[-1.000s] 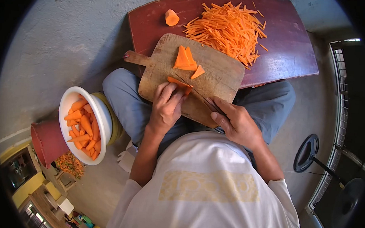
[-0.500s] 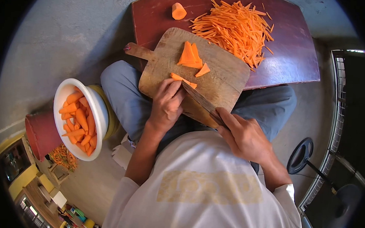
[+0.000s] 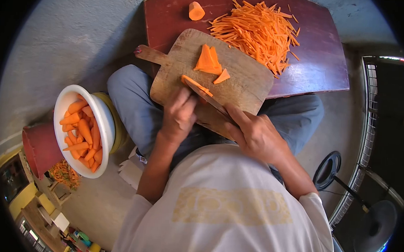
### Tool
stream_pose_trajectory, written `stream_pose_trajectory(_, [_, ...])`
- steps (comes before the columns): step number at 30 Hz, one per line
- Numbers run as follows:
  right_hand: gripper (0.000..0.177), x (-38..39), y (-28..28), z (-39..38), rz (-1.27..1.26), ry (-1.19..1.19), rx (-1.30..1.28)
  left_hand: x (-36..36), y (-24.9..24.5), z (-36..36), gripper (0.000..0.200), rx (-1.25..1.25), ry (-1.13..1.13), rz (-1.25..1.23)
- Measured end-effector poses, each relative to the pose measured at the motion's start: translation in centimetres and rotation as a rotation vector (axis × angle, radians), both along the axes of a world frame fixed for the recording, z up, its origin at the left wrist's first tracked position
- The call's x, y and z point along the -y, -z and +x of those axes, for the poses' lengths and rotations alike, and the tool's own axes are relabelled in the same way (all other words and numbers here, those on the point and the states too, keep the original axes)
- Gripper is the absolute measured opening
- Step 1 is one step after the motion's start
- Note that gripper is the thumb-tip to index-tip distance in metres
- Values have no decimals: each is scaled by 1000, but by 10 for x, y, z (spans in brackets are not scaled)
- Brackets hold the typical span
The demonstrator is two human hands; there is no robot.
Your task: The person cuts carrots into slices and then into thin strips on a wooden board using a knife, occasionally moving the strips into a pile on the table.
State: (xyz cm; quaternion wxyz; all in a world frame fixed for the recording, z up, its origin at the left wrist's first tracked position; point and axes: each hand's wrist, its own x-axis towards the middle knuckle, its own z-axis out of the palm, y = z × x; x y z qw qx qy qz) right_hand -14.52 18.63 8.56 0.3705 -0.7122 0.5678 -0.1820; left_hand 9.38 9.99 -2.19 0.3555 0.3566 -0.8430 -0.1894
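Observation:
My right hand is closed around the handle of a knife. The blade lies slantwise over the wooden cutting board, its tip by the upper left end of a thin stack of carrot slices. Just below the blade, my left hand looks curled but is smeared by motion, so its grip cannot be made out; it seems apart from the slices. Higher on the board lie overlapping flat carrot pieces and a small carrot wedge.
A heap of carrot strips and a carrot chunk rest on the red table. To the left, a white basin holds several peeled carrots. A red bucket stands beyond it, near a pile of peelings.
My left hand has drawn back down and left from the carrot slices. The knife has shifted up and left along them, its tip now at their upper end.

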Motion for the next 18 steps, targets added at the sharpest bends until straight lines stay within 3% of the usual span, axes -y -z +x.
stream_pose_trajectory(4, [42,-4,10,4,-111,18,40,4,-2,7,43,25,28,-26])
stream_pose_trajectory(13, [43,-19,-21,-1,89,20,-65,-12,3,-7,45,-37,76,-49])
stream_pose_trajectory(18, [39,-10,10,6,-42,-5,-26,-10,8,-6,37,-49,12,-29])
